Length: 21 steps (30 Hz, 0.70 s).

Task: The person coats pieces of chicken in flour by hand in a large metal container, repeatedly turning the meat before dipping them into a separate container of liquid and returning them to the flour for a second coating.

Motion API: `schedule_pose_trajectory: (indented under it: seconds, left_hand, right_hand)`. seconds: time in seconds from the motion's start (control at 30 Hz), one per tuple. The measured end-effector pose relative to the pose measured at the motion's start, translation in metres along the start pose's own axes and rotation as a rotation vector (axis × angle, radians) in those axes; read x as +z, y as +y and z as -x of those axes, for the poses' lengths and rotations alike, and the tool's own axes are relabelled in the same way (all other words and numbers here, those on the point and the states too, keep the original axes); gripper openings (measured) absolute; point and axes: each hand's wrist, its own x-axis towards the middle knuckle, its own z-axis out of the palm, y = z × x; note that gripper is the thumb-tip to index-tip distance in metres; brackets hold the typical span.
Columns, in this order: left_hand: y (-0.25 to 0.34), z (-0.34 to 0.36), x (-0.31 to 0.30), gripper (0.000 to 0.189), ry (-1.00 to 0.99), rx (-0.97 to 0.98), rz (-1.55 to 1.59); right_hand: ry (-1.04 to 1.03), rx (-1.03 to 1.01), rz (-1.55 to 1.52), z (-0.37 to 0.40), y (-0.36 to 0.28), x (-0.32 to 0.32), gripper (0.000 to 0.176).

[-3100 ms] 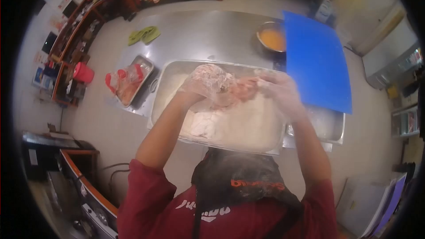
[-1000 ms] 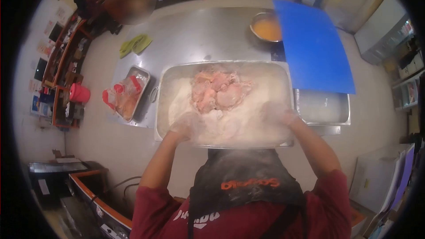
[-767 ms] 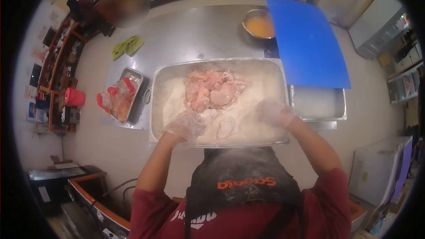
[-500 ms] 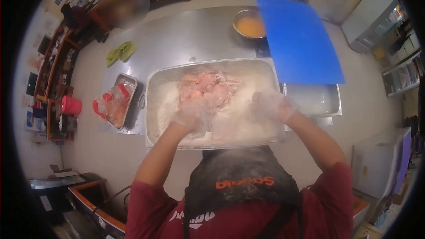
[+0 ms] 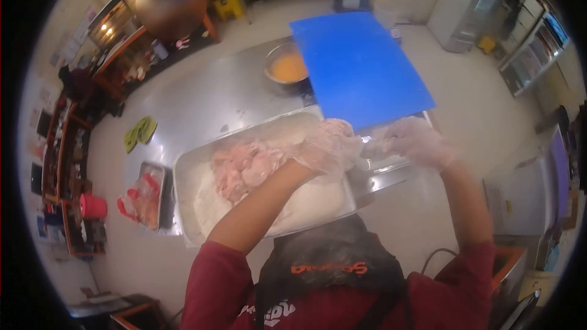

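Observation:
A large metal tray [image 5: 178,177] of white flour [image 5: 318,205] holds a heap of pale pink raw chicken pieces [image 5: 244,168]. My left hand [image 5: 327,153], in a clear plastic glove, is over the tray's right end, closed around a lumpy, floured piece of raw chicken [image 5: 335,127]. Over the smaller metal tray [image 5: 391,164] on the right, my gloved right hand [image 5: 425,143] has its fingers curled in toward the left hand. Blur hides what those fingers hold, if anything.
A blue board [image 5: 367,67] covers part of the smaller tray, beside a metal bowl [image 5: 286,64] of orange liquid. On the left of the steel table [image 5: 202,98] lie a green cloth [image 5: 140,133] and a small tray [image 5: 160,177] with a plastic bag [image 5: 143,200].
Both hands have risen out of the flour and moved right, toward the smaller tray. My left hand has come away from the heap with a piece. The camera view has turned.

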Motion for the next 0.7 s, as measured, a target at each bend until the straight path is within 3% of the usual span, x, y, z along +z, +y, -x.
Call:
schedule_pose_trajectory:
  seconds: [0.17,0.27,0.33,0.4,0.47,0.57,0.63,0.7]
  left_hand:
    - [0.000,-0.079,0.061,0.029,0.164,0.133,-0.488]
    - [0.016,-0.108,0.070,0.031,0.003,-0.084,-0.305]
    - [-0.001,-0.129,0.098,0.032,0.049,-0.203,-0.163]
    - [-0.011,-0.141,0.117,0.031,0.069,-0.251,-0.120]
    - [-0.014,-0.146,0.128,0.028,0.077,-0.230,-0.176]
    - [-0.028,-0.143,0.146,0.031,0.224,-0.264,-0.298]
    - [-0.044,-0.150,0.162,0.031,0.218,-0.292,-0.389]
    - [-0.044,-0.157,0.163,0.029,0.187,-0.344,-0.398]
  right_hand:
    - [0.085,0.174,0.197,-0.016,0.099,-0.002,0.023]
    - [0.144,-0.018,0.246,-0.036,0.221,0.000,0.031]
    - [0.262,0.223,0.021,-0.028,0.231,-0.006,0.033]
    - [0.252,0.388,0.155,-0.025,0.231,-0.011,0.039]
    - [0.092,0.467,0.653,-0.020,0.210,-0.021,0.044]
    - [0.298,0.388,0.311,0.001,0.168,-0.022,0.047]
    - [0.266,0.280,0.377,-0.018,0.217,-0.017,0.045]
    - [0.199,0.317,0.471,-0.029,0.227,-0.019,0.044]
